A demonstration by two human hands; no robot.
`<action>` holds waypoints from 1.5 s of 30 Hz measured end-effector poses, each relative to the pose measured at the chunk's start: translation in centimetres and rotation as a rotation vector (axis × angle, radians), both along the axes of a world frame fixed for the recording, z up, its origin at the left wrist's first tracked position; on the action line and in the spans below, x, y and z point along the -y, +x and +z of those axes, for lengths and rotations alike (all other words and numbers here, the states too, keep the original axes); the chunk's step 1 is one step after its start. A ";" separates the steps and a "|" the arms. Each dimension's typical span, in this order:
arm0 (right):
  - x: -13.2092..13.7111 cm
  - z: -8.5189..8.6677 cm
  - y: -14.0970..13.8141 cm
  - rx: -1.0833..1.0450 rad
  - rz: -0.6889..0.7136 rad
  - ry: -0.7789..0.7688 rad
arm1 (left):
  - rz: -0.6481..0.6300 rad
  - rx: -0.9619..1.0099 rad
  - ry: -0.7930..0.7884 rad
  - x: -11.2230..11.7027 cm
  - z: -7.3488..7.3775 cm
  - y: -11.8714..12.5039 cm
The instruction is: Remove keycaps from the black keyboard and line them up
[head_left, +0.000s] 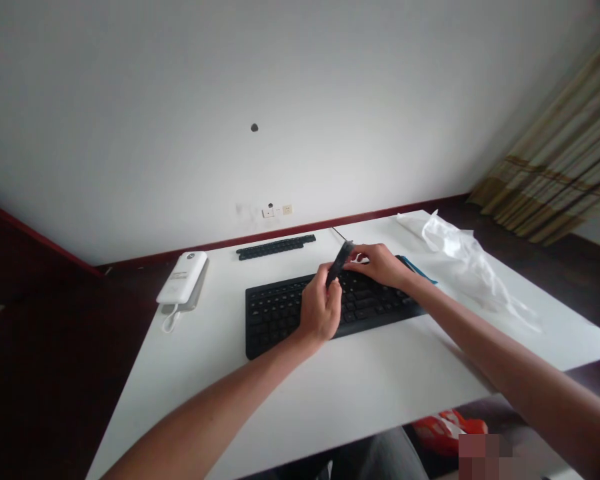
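A black keyboard (275,317) lies on the white table in front of me, its cable running toward the back. My left hand (323,307) is over the keyboard's middle, its fingers closed round a narrow black strip (339,263) that tilts up to the right. At the strip's upper end, the fingers of my right hand (380,263) are drawn together in a pinch. What they hold is too small and partly hidden. Beyond the keyboard lie black strips of keycaps (275,247), side by side.
A white power bank (183,277) with a short cable lies on a grey flat device (200,287) at the left. Crumpled clear plastic (460,250) spreads over the table's right side. A blue flat item (420,270) shows behind my right wrist. A wall stands behind the table (220,427).
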State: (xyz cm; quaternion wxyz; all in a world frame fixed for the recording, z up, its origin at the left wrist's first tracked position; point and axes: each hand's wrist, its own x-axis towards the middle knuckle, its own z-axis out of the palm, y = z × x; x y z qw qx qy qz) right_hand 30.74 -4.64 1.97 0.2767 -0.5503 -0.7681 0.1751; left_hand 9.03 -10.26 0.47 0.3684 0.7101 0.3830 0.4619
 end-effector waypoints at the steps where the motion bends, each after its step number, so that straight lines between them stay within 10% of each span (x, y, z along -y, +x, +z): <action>1: -1.1 0.0 -0.5 0.042 0.005 -0.006 | -0.022 -0.007 0.025 0.1 0.0 -0.1; 8: -7.6 -0.5 -3.7 0.224 0.008 -0.117 | -0.057 -0.142 0.100 0.4 -0.1 -0.2; 45: -6.6 -2.9 -6.2 0.320 -0.306 -0.029 | -0.217 -0.348 0.149 0.8 0.3 -0.3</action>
